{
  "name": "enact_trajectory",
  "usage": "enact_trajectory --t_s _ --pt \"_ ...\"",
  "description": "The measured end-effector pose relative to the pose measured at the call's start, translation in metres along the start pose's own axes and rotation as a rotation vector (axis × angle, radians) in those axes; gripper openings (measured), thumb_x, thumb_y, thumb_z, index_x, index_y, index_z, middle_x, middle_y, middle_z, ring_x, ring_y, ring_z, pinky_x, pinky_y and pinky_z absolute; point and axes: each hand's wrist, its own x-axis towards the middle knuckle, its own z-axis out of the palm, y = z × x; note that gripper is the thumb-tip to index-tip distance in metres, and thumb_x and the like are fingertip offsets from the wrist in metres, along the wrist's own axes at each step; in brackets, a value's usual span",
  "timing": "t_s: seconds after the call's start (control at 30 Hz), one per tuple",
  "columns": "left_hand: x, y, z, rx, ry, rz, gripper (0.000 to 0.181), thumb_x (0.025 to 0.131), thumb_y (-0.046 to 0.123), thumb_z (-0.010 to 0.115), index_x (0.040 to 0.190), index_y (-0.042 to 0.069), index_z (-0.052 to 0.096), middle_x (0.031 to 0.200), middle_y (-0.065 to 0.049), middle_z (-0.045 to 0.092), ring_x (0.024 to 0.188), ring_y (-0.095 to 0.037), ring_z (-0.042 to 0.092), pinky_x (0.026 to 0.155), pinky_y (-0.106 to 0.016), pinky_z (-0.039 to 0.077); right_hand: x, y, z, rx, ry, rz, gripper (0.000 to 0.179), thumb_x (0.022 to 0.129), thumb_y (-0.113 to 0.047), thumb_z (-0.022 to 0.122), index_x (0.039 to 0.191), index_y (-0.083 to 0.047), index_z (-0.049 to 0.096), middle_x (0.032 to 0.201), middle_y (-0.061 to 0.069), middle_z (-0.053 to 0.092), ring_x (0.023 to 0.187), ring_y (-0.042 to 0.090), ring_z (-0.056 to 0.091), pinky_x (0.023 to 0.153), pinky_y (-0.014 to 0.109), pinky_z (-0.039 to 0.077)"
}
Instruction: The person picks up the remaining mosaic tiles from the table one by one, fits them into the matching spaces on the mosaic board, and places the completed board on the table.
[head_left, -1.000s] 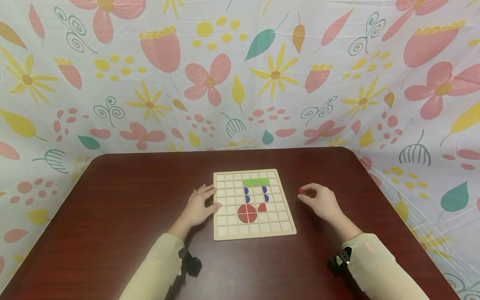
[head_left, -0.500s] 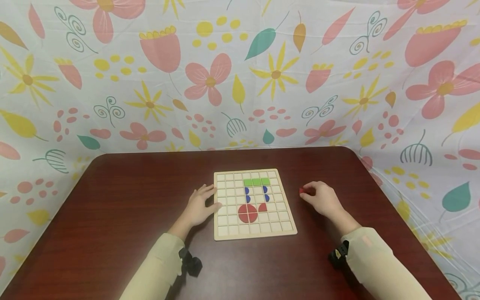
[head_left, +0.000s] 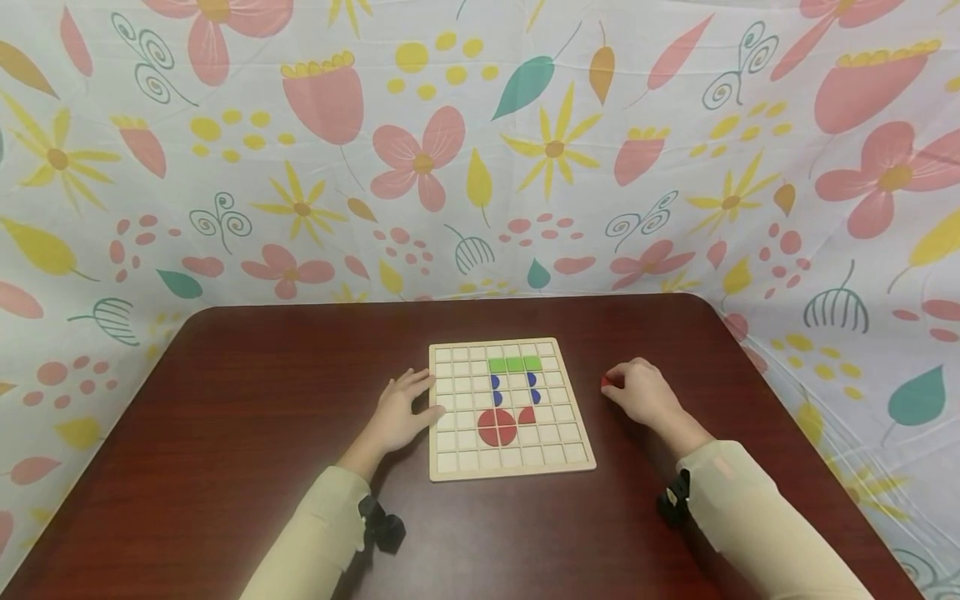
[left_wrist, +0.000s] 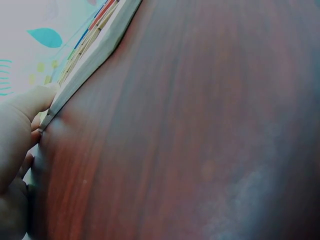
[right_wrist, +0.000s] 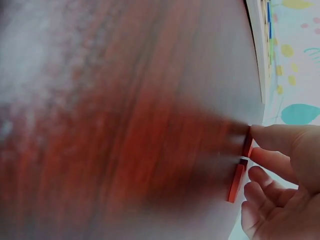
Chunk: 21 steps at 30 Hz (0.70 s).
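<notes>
Two hands (head_left: 395, 414) (head_left: 645, 392), flanking board (head_left: 516, 397) (right pinching piece (right_wrist: 247, 144))

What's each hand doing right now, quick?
Left hand: open, touching the left edge of the board.
Right hand: closed, pinching a red piece.

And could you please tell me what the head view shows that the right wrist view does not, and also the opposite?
Only the head view: the left grip at the left edge of the board, both sleeves, and the board's grid face, with three green squares in a row.

Only the right wrist view: a second red piece on the table, beside the pinched one.

Both: the right grip pinching a red piece, the table, part of the board, and the patterned cloth.
</notes>
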Motion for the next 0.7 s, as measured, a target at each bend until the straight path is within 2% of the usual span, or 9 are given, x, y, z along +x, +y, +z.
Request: enact_trajectory --t_s 0.2,0.47,0.7 --pt "0.0003 0.0006 0.0005 0.008 0.003 -0.001 0.058 0.088 0.031 0.065 0.136 0.002 0.05 0.146 -0.016 0.043 0.142 -0.038 0.025 0.114 -0.061 0.011 0.0031 0.0016 -0.0004 0.046 -0.031 -0.009 0.027 0.085 -0.019 0.067 0.102 0.002 0.067 0.103 0.024 0.058 0.091 0.035 0.058 0.079 0.047 0.048" --pt "0.0003 0.0008 0.001 0.012 0.008 -0.002 0.057 0.088 0.03 0.065 0.136 0.002 0.05 0.145 -0.016 0.044 0.141 -0.039 0.027 0.113 -0.062 0.012 0.0037 0.0007 -0.0038 0.158 -0.062 0.063 0.023 0.083 -0.017 0.07 0.096 -0.001 0.061 0.09 0.014 0.063 0.075 0.021 0.056 0.064 0.032 0.046" --pt "-0.0002 0.0012 -0.0002 0.01 0.005 -0.002 0.058 0.088 0.03 0.065 0.136 0.003 0.05 0.146 -0.016 0.043 0.142 -0.038 0.026 0.114 -0.062 0.012 0.0003 0.0013 -0.0045 0.227 -0.009 0.071 0.017 0.084 -0.015 0.069 0.093 -0.002 0.063 0.084 0.013 0.067 0.068 0.017 0.058 0.057 0.028 0.044"
